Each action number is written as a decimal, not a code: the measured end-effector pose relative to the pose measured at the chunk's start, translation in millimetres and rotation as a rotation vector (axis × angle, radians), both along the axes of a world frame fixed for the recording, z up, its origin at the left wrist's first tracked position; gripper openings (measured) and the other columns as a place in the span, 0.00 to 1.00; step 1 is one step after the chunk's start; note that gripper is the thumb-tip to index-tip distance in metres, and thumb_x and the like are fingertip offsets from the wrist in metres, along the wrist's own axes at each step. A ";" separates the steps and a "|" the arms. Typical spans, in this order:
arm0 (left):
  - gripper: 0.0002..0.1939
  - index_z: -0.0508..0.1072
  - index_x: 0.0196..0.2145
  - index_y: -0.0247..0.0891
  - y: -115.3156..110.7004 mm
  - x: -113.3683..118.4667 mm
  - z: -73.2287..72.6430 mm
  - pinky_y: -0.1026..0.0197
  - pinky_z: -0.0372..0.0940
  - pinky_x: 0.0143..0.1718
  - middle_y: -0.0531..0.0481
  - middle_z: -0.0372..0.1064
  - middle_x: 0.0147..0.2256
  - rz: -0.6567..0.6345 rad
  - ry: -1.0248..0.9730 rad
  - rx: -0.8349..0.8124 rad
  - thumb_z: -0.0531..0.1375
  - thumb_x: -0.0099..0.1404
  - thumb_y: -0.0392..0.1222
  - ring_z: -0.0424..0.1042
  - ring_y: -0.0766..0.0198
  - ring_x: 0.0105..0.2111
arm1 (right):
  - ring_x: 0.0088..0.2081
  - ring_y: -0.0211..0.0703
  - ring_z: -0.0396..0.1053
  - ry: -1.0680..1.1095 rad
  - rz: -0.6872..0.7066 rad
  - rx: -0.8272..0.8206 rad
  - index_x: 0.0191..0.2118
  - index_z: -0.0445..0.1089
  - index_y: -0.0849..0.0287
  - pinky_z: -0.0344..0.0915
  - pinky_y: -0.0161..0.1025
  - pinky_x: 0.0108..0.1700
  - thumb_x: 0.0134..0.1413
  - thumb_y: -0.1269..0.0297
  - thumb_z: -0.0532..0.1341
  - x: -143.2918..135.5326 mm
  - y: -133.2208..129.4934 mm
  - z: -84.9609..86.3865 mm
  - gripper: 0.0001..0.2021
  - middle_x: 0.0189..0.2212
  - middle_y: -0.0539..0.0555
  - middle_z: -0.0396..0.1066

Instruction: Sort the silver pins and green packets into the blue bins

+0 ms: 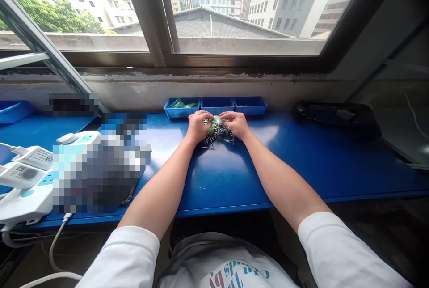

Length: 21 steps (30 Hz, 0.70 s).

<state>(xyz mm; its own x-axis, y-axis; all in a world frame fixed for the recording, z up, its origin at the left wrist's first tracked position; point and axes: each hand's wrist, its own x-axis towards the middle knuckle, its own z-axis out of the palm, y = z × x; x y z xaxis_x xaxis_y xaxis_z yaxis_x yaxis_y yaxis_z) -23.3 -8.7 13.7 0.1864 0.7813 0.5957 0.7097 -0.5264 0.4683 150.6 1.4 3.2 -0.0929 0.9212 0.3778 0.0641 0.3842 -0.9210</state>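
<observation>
On the blue table, a pile of metal screws (pixel 219 130) lies between my hands. Over the pile is a small clear and green plastic bag (pixel 217 120). My left hand (pixel 200 124) has its fingers closed on the bag's left side, with some screws beside the fingertips. From the right, my right hand (pixel 237 123) pinches the bag's other side. A few loose screws (pixel 209 147) lie at the near edge of the pile.
Three blue bins stand behind my hands: the left one (pixel 182 112) holds green bags, then a middle (pixel 217 102) and a right one (pixel 251 108). A black case (pixel 335 118) lies at the right. A white power strip (pixel 30 203) with plugs and cables is at the left.
</observation>
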 end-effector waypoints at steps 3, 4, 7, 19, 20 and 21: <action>0.07 0.78 0.32 0.41 0.8 -1.1 -0.8 0.54 0.60 0.51 0.48 0.74 0.44 0.040 -0.007 0.057 0.60 0.59 0.36 0.70 0.57 0.47 | 0.46 0.50 0.73 -0.027 -0.009 0.009 0.27 0.76 0.59 0.73 0.42 0.41 0.36 0.63 0.68 1.6 -0.9 1.1 0.08 0.51 0.57 0.71; 0.06 0.78 0.32 0.41 0.7 -1.2 -1.0 0.53 0.60 0.52 0.48 0.73 0.45 0.047 0.000 0.064 0.60 0.59 0.36 0.70 0.57 0.48 | 0.46 0.50 0.73 -0.034 -0.014 0.011 0.27 0.77 0.59 0.73 0.43 0.42 0.37 0.64 0.68 2.2 -0.9 1.4 0.07 0.54 0.56 0.69; 0.06 0.77 0.32 0.41 0.8 -0.8 -1.4 0.52 0.60 0.51 0.48 0.73 0.47 0.046 0.013 0.069 0.60 0.59 0.36 0.69 0.56 0.50 | 0.46 0.49 0.73 -0.031 -0.034 0.058 0.26 0.77 0.59 0.71 0.44 0.48 0.37 0.64 0.68 3.6 1.1 0.8 0.06 0.52 0.56 0.71; 0.10 0.72 0.42 0.40 2.3 3.4 -7.0 0.63 0.65 0.35 0.52 0.74 0.31 -0.094 -0.191 0.074 0.60 0.61 0.40 0.72 0.65 0.31 | 0.23 0.36 0.64 0.056 -0.120 0.015 0.32 0.74 0.59 0.63 0.37 0.28 0.38 0.53 0.68 1.0 8.6 -4.6 0.16 0.22 0.48 0.70; 0.07 0.73 0.38 0.39 2.6 3.7 -6.7 0.63 0.65 0.35 0.51 0.74 0.32 -0.111 -0.187 0.096 0.59 0.62 0.40 0.72 0.65 0.31 | 0.23 0.36 0.64 0.044 -0.130 0.019 0.33 0.74 0.59 0.63 0.37 0.28 0.38 0.52 0.68 1.3 8.9 -4.6 0.17 0.22 0.48 0.70; 0.06 0.74 0.35 0.38 2.9 4.0 -6.3 0.63 0.65 0.36 0.50 0.74 0.32 -0.125 -0.185 0.113 0.59 0.62 0.41 0.72 0.65 0.32 | 0.24 0.37 0.64 0.032 -0.137 0.025 0.34 0.73 0.59 0.63 0.37 0.29 0.39 0.52 0.68 1.6 9.0 -4.6 0.18 0.23 0.49 0.70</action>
